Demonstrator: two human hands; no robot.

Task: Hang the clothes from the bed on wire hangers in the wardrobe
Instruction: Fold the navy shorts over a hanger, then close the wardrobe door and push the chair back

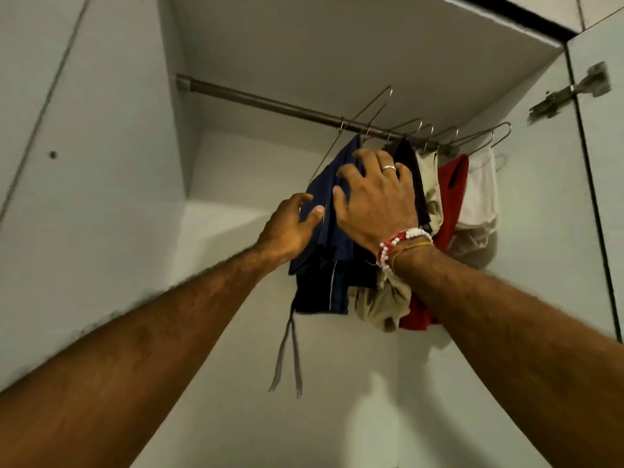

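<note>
Thumb (315, 212) of left hand (288, 229) pinches navy garment (337, 246); right hand (378, 201) touches it.

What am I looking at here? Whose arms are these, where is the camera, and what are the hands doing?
No machine here: a person works with bare hands, and the single picture comes from a camera worn on their head, looking up into a wardrobe. A metal rail crosses it, with wire hangers hooked over it. Clothes hang bunched toward its right end: a navy garment in front, then a beige piece, a red piece and a white piece. The left hand pinches the navy garment's edge. The right hand, with a ring and bead bracelets, lies spread on the same garment.
</note>
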